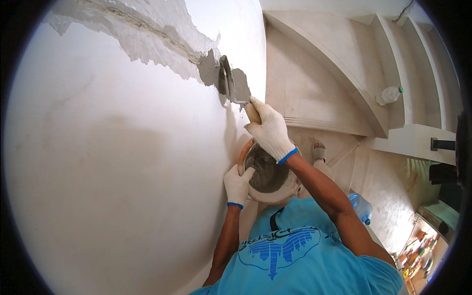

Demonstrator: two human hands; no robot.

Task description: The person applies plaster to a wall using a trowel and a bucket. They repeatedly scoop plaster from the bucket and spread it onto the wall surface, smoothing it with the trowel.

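Note:
My right hand (270,130), in a white knit glove with a blue cuff, is closed round the handle of a plastering trowel (228,84). Its blade lies edge-on against the white wall (128,162), over a patch of wet grey mortar (241,84). From that patch a band of older grey filler (142,42), with a rough crack along it, runs up to the left. Lower down, my left hand (238,186), gloved the same way, grips the rim of a round bucket (269,197), thumb over the edge. Wet grey mortar (268,172) coats the bucket's inside.
Curved pale steps (334,59) rise at the right, with a clear green-capped plastic bottle (389,95) on one. My sandalled foot (319,151) is beyond the bucket. A large blue water bottle (361,209) stands to my right. Assorted clutter (418,253) lies at lower right.

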